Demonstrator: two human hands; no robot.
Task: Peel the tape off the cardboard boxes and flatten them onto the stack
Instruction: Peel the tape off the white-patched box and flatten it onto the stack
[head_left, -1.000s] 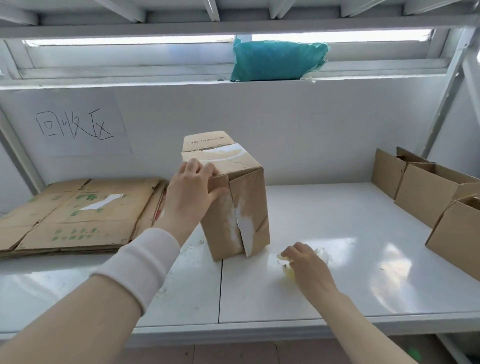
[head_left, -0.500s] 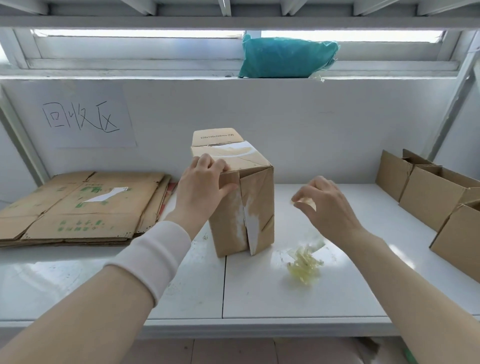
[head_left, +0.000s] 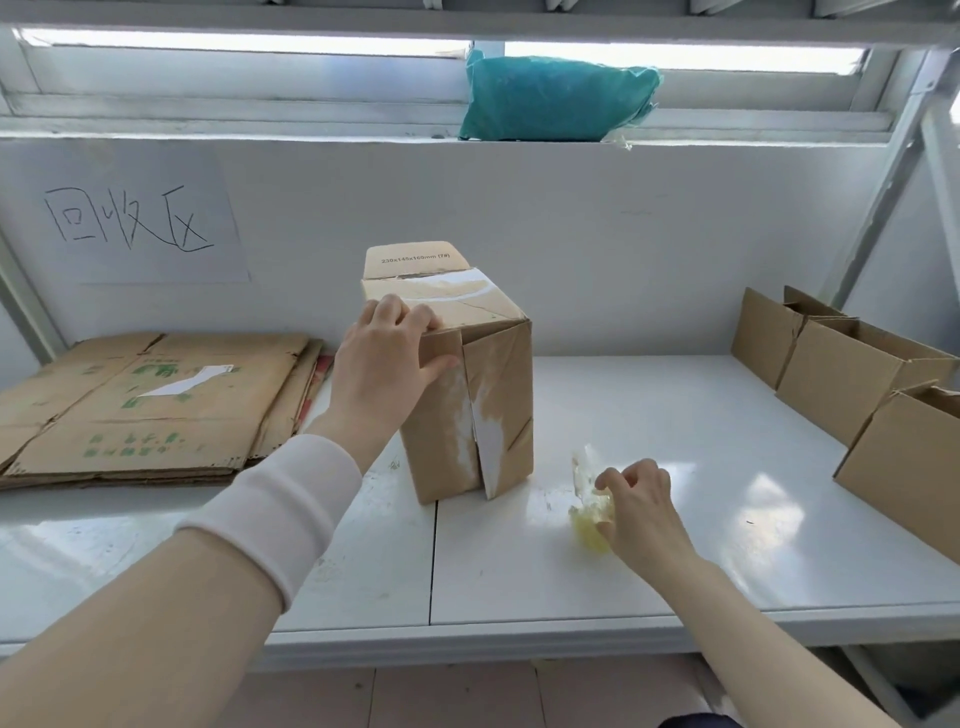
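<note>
- The cardboard box (head_left: 467, 395) stands on end near the middle of the bench (head_left: 649, 561), its long axis upright, a bit back from the front edge; the flaps on the near face are folded shut, with pale torn patches where tape seems to have come away
- The left hand (head_left: 382, 366) grips the box's upper left corner, fingers curled over the top edge and thumb pressed against the near face, steadying it
- A crumpled wad of clear, yellowish tape (head_left: 589, 512) lies on the bench just right of the box's foot; the right hand (head_left: 641, 512) is down on it with fingers bent around the wad, though I cannot tell whether they pinch it or only press it to the surface
- The box lies up and to the left of the right hand, so the left hand is the nearer one for tipping or collapsing it
- The stack (head_left: 145, 410) of flattened cardboard sits at the left end of the bench, on the left hand's side, so a collapsed box would travel leftward
- More open boxes (head_left: 841, 384) wait along the right end, well apart from the one in hand
</note>
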